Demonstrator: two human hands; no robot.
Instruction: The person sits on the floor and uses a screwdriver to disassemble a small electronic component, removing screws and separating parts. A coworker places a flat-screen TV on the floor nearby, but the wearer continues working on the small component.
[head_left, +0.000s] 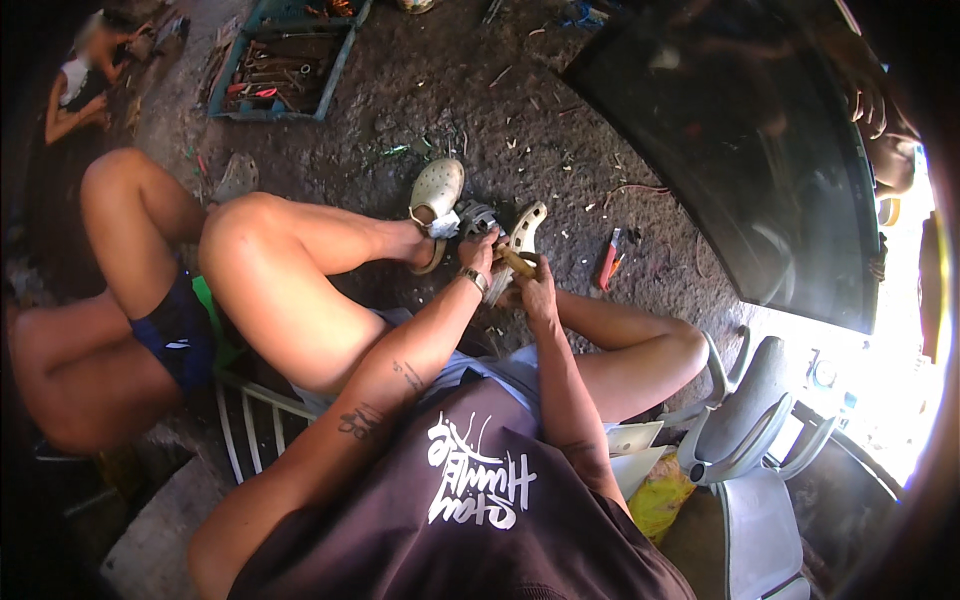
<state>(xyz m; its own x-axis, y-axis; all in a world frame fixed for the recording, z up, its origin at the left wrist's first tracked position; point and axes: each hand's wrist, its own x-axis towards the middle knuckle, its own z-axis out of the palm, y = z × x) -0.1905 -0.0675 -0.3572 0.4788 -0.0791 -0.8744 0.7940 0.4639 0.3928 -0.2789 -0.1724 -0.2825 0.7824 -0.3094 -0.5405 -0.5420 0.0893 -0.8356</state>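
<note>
My left hand (478, 256), with a watch on its wrist, is closed around a small grey metal part (480, 218) between my feet. My right hand (536, 288) is closed on a short tan handle (516, 262), whose far end reaches toward my left hand. Whatever the handle carries is hidden by my fingers. Both hands are low, close together, between two pale clogs (437, 187) on my feet. On the dirt to the right of my right hand lies a red-handled tool (608, 260), too small to name surely.
A blue crate (322, 100) full of hand tools stands ahead on the left. A large dark glass panel (735, 150) fills the far right, with another person's hand (868, 105) by its edge. Someone's bare knee (125, 180) is close on my left. A grey chair-like frame (745, 420) is at right.
</note>
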